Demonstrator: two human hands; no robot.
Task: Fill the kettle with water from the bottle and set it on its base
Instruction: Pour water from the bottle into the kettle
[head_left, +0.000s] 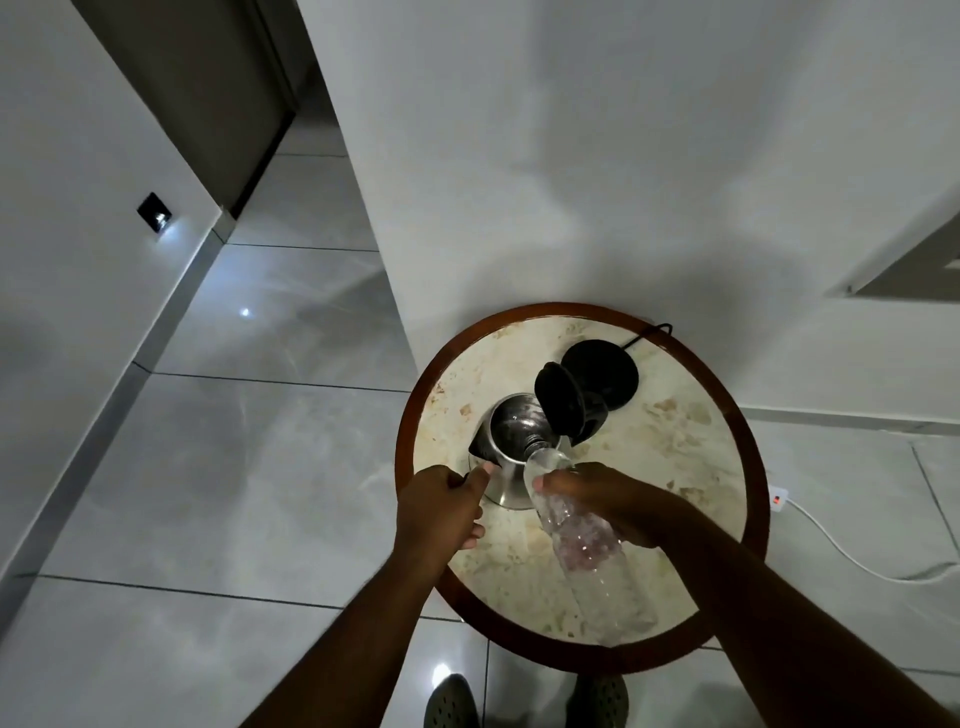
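Note:
A steel kettle (511, 423) stands on the round table (675, 452) with its black lid (558, 402) flipped open. My right hand (602, 499) grips a clear plastic bottle (582, 545), tilted with its neck over the kettle's mouth. My left hand (441, 509) rests against the kettle's near side, thumb touching the steel wall, fingers curled. The black round base (605, 371) lies just behind the kettle, to its right, with its cord (649, 332) running off the table's far edge.
The table has a dark wooden rim (405, 441) and stands against a white wall (571, 182). A white power strip (777, 498) with a cable lies on the tiled floor at the right. My shoes (452, 701) show below the table's near edge.

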